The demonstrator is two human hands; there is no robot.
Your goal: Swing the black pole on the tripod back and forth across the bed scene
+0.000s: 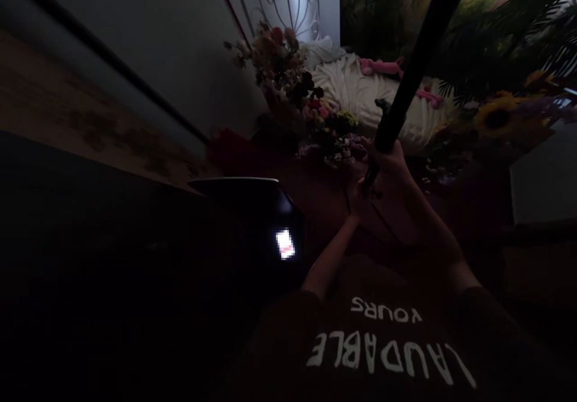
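Observation:
A black telescopic stand [417, 65] rises from in front of me and leaves the view at the top right. A dark clamp knob [383, 106] sticks out from its side. My right hand [393, 160] is closed round the pole just below the thick section. Lower down, my left hand [359, 201] is closed on the thinner part, with a small knob beside it. Thin dark lines that look like legs spread over the reddish floor below. Deep shade hides the finger details and the foot of the stand.
Artificial flowers [322, 113] stand ahead, before a white draped cloth [342, 80] with a pink plush toy [378, 67]. Sunflowers [496, 113] are at the right. Another dark pole [112, 59] slants along the left wall. A dark panel [252, 194] and a bright blurred patch [285, 244] lie left of me.

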